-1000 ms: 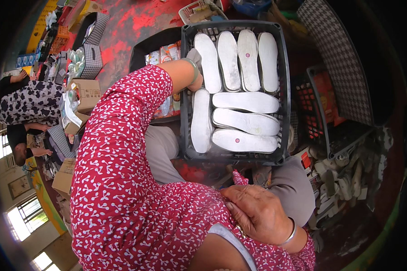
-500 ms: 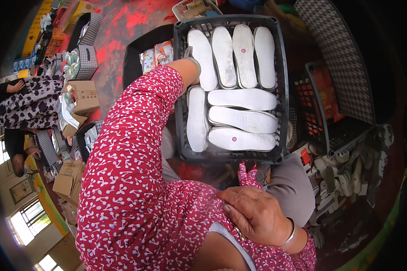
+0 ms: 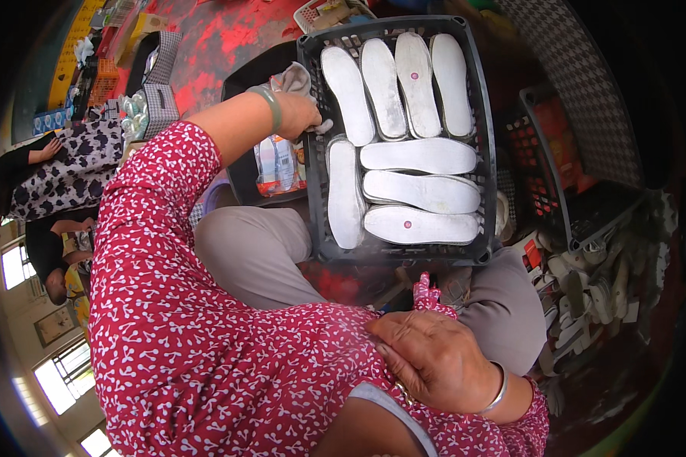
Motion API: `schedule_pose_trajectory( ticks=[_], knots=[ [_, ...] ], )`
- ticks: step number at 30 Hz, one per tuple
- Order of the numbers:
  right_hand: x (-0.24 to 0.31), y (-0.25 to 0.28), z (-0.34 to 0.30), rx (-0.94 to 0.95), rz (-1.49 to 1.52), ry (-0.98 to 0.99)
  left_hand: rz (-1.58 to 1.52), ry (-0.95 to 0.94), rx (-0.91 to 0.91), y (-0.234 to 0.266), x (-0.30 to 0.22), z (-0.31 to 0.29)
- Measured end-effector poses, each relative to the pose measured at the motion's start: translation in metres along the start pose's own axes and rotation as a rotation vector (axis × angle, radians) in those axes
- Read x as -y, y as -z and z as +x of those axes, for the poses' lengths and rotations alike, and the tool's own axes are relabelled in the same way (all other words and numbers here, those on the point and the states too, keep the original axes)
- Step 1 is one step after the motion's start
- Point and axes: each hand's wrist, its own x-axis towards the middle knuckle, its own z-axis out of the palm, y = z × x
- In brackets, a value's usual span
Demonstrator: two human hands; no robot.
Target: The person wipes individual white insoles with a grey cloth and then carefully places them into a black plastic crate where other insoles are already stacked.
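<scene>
A black plastic crate (image 3: pixel 486 152) stands before my knees, holding several white shoe insoles (image 3: pixel 419 156) in stacks. Some lie lengthwise, others crosswise, and two carry a small pink dot. My left hand (image 3: pixel 296 114), with a green bangle at its wrist, is closed on a crumpled greyish cloth (image 3: pixel 292 79). It is at the crate's left rim, over a black bin. Close to my chest, my right hand (image 3: pixel 434 362) has its fingers curled, with a silver bangle at the wrist. Whatever its fingers hold is hidden.
The black bin (image 3: pixel 240 164) left of the crate holds plastic-wrapped packs (image 3: pixel 280 164). A second black crate (image 3: pixel 545 171) is at the right, above a heap of shoes (image 3: pixel 587 293). Another person in a spotted garment (image 3: pixel 76 164) is at the left, near boxes.
My left hand has moved from the crate's upper left corner outward to the left, with the cloth showing above it. The view has shifted slightly; my right hand stays at my chest.
</scene>
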Motion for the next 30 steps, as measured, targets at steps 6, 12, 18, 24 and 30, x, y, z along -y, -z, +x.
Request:
schedule_pose_trajectory(
  ticks=[6,12,18,24,30],
  knots=[
    [0.000,-0.001,0.007,0.019,-0.041,0.005,-0.392,0.001,-0.484,0.003,-0.011,0.013],
    [-0.002,0.001,0.012,0.012,-0.055,-0.023,0.252,-0.048,-0.256,-0.024,-0.012,0.031],
    [-0.003,0.000,0.017,0.030,-0.048,-0.028,0.133,0.088,0.018,-0.016,-0.008,0.050],
    [-0.005,-0.004,0.015,0.017,-0.034,-0.049,0.104,0.221,-0.014,-0.009,-0.018,0.079],
    [-0.002,-0.005,0.012,0.022,-0.027,-0.061,0.169,0.226,-0.162,-0.021,-0.015,0.093]
  ],
)
